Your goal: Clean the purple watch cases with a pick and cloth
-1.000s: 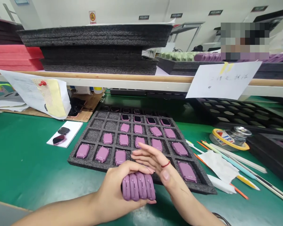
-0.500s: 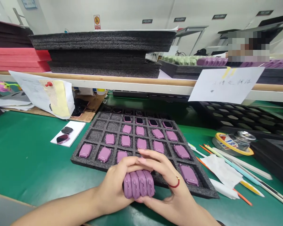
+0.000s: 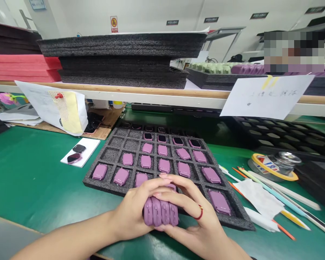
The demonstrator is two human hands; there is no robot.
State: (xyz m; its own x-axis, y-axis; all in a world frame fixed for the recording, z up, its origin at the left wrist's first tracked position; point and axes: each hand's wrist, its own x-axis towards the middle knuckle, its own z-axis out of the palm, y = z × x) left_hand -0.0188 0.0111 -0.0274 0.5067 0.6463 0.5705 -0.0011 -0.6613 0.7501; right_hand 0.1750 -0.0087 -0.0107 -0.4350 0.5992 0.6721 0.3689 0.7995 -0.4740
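Both my hands are closed round a row of several purple smartwatch cases (image 3: 160,212), stacked face to face and standing on edge. My left hand (image 3: 132,209) grips the stack from the left, its fingers curving over the far side. From the right, my right hand (image 3: 195,213), with a red string ring on one finger, presses the stack between thumb and fingers. Just beyond lies a black foam tray (image 3: 108,153) of square pockets. Many pockets hold purple watch cases (image 3: 121,176); a farther row holds watches with dark screens up (image 3: 161,138). My hands hide part of the tray's near edge.
Two watch parts lie on a white pad (image 3: 82,159) at left. At right are a tape roll with a glass jar (image 3: 273,164), a white cloth (image 3: 260,196) and several thin tools. Foam sheets (image 3: 119,47) fill the shelf above. A person is behind the shelf at right.
The whole view has shifted slightly, with the scene moving a little to the right. My fingers have shifted a little over the stack, and both hands still hold it.
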